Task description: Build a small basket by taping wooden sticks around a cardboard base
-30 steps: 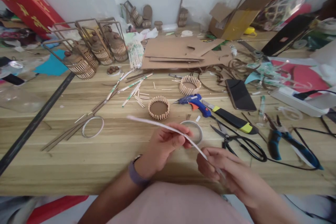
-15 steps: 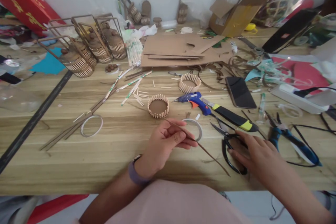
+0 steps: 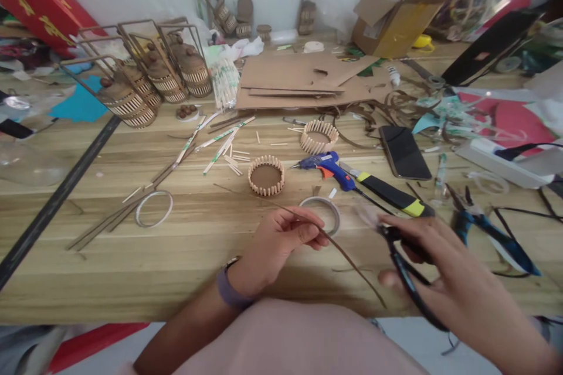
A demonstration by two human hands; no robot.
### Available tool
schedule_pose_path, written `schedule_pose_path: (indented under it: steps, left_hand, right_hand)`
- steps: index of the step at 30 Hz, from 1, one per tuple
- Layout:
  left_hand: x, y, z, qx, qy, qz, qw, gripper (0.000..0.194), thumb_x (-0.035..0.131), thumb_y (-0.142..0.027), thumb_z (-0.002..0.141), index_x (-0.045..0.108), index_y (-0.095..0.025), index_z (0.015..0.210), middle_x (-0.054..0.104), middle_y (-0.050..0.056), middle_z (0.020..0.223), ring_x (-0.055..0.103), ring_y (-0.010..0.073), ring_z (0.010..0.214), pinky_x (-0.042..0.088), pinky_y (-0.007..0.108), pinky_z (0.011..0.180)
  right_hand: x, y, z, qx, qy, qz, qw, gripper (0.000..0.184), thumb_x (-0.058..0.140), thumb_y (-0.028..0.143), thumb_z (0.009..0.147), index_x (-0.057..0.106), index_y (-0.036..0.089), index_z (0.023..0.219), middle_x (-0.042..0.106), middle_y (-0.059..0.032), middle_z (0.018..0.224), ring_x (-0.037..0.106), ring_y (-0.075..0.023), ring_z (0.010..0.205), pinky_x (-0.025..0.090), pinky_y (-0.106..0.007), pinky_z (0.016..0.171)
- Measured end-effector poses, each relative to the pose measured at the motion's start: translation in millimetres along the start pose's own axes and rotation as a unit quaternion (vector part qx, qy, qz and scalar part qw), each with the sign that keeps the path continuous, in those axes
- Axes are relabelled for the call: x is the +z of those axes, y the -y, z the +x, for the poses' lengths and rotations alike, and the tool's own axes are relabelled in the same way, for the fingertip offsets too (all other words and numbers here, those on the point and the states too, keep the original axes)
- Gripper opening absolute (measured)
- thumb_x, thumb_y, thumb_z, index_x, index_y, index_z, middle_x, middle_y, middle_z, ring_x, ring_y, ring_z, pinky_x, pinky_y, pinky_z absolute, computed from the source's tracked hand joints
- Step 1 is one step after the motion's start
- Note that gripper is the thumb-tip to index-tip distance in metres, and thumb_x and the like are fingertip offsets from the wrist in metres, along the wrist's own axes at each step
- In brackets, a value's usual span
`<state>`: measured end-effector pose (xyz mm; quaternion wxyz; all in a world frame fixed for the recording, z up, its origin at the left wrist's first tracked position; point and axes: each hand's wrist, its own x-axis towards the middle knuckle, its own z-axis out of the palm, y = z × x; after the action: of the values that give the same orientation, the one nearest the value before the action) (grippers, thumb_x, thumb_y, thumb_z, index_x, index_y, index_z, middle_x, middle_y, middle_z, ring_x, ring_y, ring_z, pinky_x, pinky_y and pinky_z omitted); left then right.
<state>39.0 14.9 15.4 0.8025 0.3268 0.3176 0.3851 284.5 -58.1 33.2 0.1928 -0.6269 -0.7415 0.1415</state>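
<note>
Between thumb and fingers, my left hand (image 3: 281, 240) pinches a thin brown strip (image 3: 352, 262), whose ends stick out to both sides. My right hand (image 3: 440, 263) grips black-handled scissors (image 3: 411, 281) lifted off the table; their blades are blurred by motion. Just beyond my left hand stands a small round cup of short wooden sticks (image 3: 266, 177) with a brown base. A second stick ring (image 3: 319, 137) stands farther back. A roll of tape (image 3: 333, 215) lies partly behind my left fingers. The blue glue gun (image 3: 328, 164) rests beyond the tape.
A utility knife (image 3: 391, 191), pliers (image 3: 470, 217) and a phone (image 3: 404, 152) lie on the right. Cardboard sheets (image 3: 281, 73) are stacked at the back. Several finished stick lanterns (image 3: 132, 102) stand back left. A white ring (image 3: 153, 209) and loose sticks (image 3: 233, 161) lie on the left.
My right hand has picked the scissors up from the table and raised them. My left hand stays almost in place with the strip, which now shows more of its left end.
</note>
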Motion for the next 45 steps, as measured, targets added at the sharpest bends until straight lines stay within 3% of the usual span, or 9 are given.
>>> schedule_pose_path:
  steps: [4, 8, 11, 14, 21, 25, 35, 39, 45]
  left_hand:
    - [1.1, -1, 0, -0.007, -0.001, 0.010, 1.000, 0.030, 0.087, -0.038, 0.065, 0.071, -0.015, 0.075, 0.072, 0.003, 0.074, 0.068, 0.0152, 0.067, 0.055, 0.026, 0.064]
    - [2.6, -2, 1, 0.005, -0.028, 0.011, 1.000, 0.030, 0.088, -0.038, 0.065, 0.072, -0.014, 0.074, 0.072, 0.003, 0.073, 0.068, 0.0147, 0.066, 0.055, 0.026, 0.065]
    - [2.9, -1, 1, 0.024, -0.050, 0.006, 0.998, 0.031, 0.088, -0.038, 0.064, 0.071, -0.014, 0.074, 0.071, 0.002, 0.068, 0.069, 0.0154, 0.064, 0.055, 0.026, 0.066]
    - [2.5, 1, 1, 0.036, -0.052, 0.010, 0.998, 0.032, 0.087, -0.040, 0.065, 0.071, -0.014, 0.075, 0.072, 0.003, 0.067, 0.069, 0.0161, 0.064, 0.055, 0.027, 0.065]
    - [3.1, 2, 2, 0.047, -0.051, -0.009, 0.998, 0.029, 0.088, -0.035, 0.064, 0.070, -0.015, 0.073, 0.074, 0.003, 0.073, 0.068, 0.0159, 0.068, 0.055, 0.026, 0.063]
    - [3.3, 2, 2, 0.039, -0.052, -0.020, 0.998, 0.030, 0.090, -0.034, 0.061, 0.070, -0.014, 0.072, 0.073, 0.002, 0.072, 0.065, 0.0133, 0.064, 0.054, 0.025, 0.061]
    - [0.5, 5, 2, 0.013, -0.048, -0.018, 0.999, 0.034, 0.091, -0.037, 0.060, 0.069, -0.014, 0.073, 0.072, 0.002, 0.072, 0.067, 0.0143, 0.061, 0.055, 0.027, 0.063]
    - [0.9, 4, 1, 0.015, -0.047, -0.018, 0.999, 0.034, 0.091, -0.037, 0.060, 0.069, -0.014, 0.072, 0.072, 0.002, 0.071, 0.067, 0.0136, 0.061, 0.055, 0.027, 0.063]
    - [2.9, 2, 0, 0.003, -0.051, -0.031, 0.998, 0.037, 0.093, -0.037, 0.057, 0.068, -0.014, 0.070, 0.072, 0.000, 0.066, 0.067, 0.0125, 0.057, 0.055, 0.025, 0.061]
  right_hand:
    - [14, 24, 5, -0.039, 0.042, 0.055, 0.997, 0.059, 0.069, 0.054, 0.080, 0.055, 0.028, 0.131, 0.061, -0.0118, 0.112, 0.064, -0.0274, 0.098, 0.055, -0.035, 0.076]
    - [12, 28, 8, -0.034, 0.077, 0.060, 0.995, 0.053, 0.067, 0.055, 0.081, 0.058, 0.027, 0.126, 0.067, -0.0115, 0.109, 0.067, -0.0277, 0.091, 0.056, -0.036, 0.071]
    - [2, 30, 10, -0.026, 0.060, 0.036, 0.997, 0.051, 0.061, 0.059, 0.083, 0.059, 0.027, 0.123, 0.069, -0.0104, 0.103, 0.068, -0.0261, 0.082, 0.055, -0.033, 0.062]
    - [-2, 33, 13, -0.044, 0.036, -0.010, 0.998, 0.052, 0.058, 0.064, 0.083, 0.062, 0.027, 0.120, 0.069, -0.0100, 0.098, 0.069, -0.0284, 0.084, 0.055, -0.035, 0.063]
    - [11, 39, 16, -0.086, 0.047, -0.046, 0.994, 0.055, 0.060, 0.065, 0.082, 0.062, 0.022, 0.117, 0.070, -0.0104, 0.099, 0.071, -0.0257, 0.076, 0.057, -0.037, 0.063]
    - [13, 40, 17, -0.104, 0.039, -0.042, 0.993, 0.057, 0.059, 0.067, 0.082, 0.063, 0.021, 0.115, 0.071, -0.0099, 0.095, 0.072, -0.0243, 0.074, 0.057, -0.034, 0.060]
    - [11, 45, 17, -0.061, 0.062, -0.001, 0.996, 0.047, 0.060, 0.059, 0.084, 0.064, 0.023, 0.113, 0.073, -0.0080, 0.093, 0.071, -0.0212, 0.068, 0.053, -0.029, 0.051]
    - [11, 46, 16, -0.072, 0.045, -0.001, 0.996, 0.043, 0.058, 0.057, 0.087, 0.064, 0.022, 0.111, 0.073, -0.0069, 0.091, 0.070, -0.0196, 0.063, 0.050, -0.027, 0.047]
    - [10, 46, 16, -0.066, 0.052, 0.008, 0.996, 0.037, 0.058, 0.055, 0.088, 0.066, 0.024, 0.107, 0.074, -0.0066, 0.093, 0.073, -0.0213, 0.068, 0.052, -0.028, 0.051]
